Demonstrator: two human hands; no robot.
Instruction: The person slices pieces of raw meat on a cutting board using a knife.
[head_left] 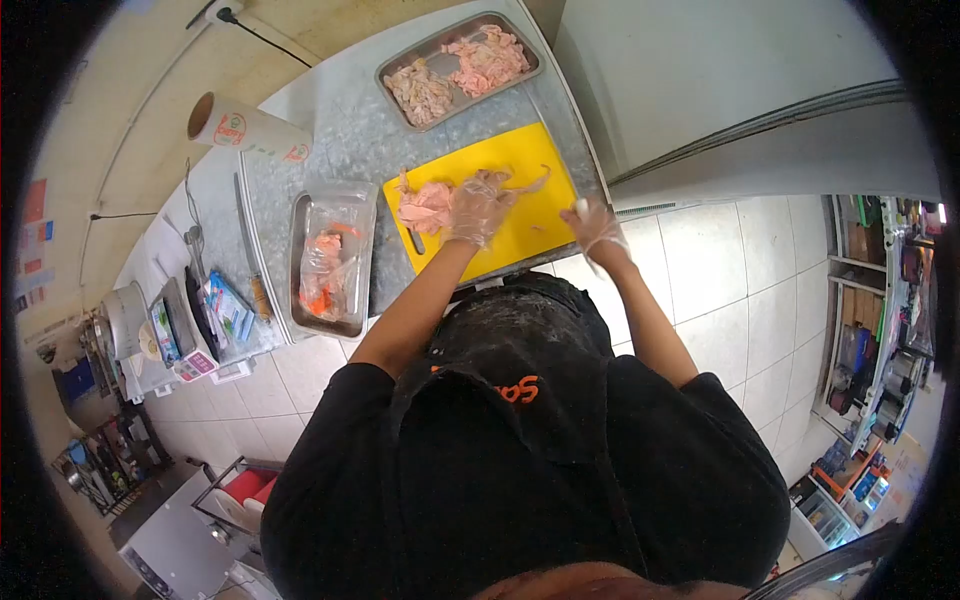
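Observation:
My left hand (482,208), in a clear plastic glove, lies over the yellow cutting board (525,225) with its fingers closed on a thin strip of raw meat (530,184). Beside it on the left rests a larger lump of pink raw meat (425,208). Past the board's right edge, my gloved right hand (600,235) is closed around a white-handled tool (583,209); its working end cannot be made out. Small meat scraps lie on the board near its right side.
A metal tray (457,43) at the back holds two piles of cut meat. Left of the board stands another metal tray (366,235) with plastic film and orange-pink pieces. A large roll (250,128), a long knife (250,245) and a scale (193,364) are further left.

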